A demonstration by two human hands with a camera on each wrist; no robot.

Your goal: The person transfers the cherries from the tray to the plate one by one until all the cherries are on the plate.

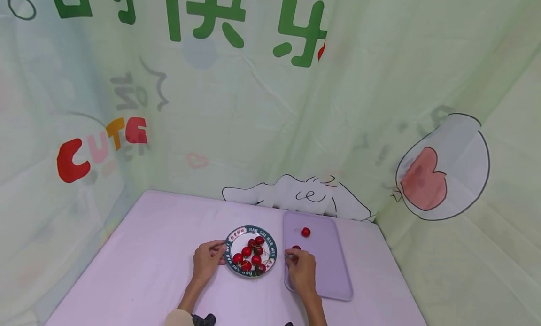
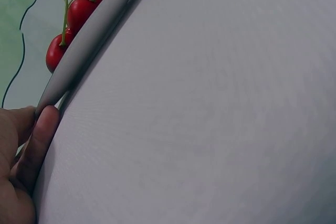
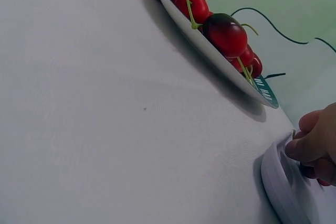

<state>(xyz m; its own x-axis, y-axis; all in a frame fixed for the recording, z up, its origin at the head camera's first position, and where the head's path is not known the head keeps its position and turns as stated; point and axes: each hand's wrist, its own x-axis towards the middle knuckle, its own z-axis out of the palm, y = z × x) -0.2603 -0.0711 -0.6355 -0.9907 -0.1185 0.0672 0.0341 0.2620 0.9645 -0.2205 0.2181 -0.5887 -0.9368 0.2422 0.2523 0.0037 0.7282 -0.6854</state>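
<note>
A round plate [image 1: 230, 238] with a teal lettered rim holds several red cherries [image 1: 251, 253] with green stems. My left hand [image 1: 220, 256] grips the plate's left rim; in the left wrist view my left hand [image 2: 37, 129] presses against the rim [image 2: 89, 40] below the cherries [image 2: 77, 13]. My right hand [image 1: 289, 256] rests on a lilac board [image 1: 336, 269] and pinches the stem of a cherry [image 1: 296, 247] lying there. A second cherry [image 1: 305, 232] lies farther back on the board. The right wrist view shows my right hand [image 3: 302, 142] curled at the board's edge [image 3: 281, 182], beside the plate [image 3: 210, 51].
The table [image 1: 160, 251] is covered in pale lilac cloth. A green printed backdrop [image 1: 262, 105] closes in the back and both sides. A small black object [image 1: 204, 320] sits at the near edge by my left forearm.
</note>
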